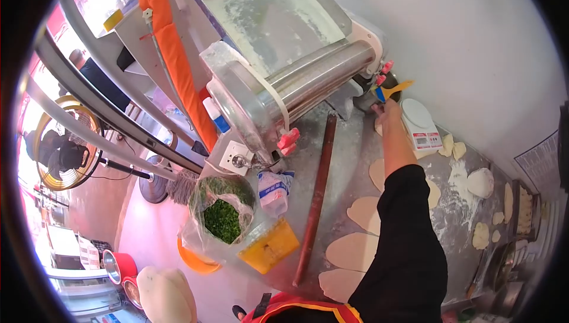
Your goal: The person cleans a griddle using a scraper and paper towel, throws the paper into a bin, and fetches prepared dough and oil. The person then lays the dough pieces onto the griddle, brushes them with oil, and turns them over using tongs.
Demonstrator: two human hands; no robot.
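Note:
My right hand (387, 111) reaches to the back of the metal worktop, beside a small dark metal container (363, 99). Its fingers are closed round a brush (393, 90) with blue and yellow parts. A white kitchen scale (419, 122) stands just right of the hand. Flattened ovals of dough (352, 250) lie in a row beside and partly under my black sleeve. To the left of them rests a long brown rolling pin (316, 198). My left hand does not show.
A large dough roller machine (320, 74) stands at the back. At the left are a bag of chopped greens (222, 219), a yellow container (269, 246) and a white and blue packet (274, 192). A fan (66, 144) and a distant person (104, 80) are farther left.

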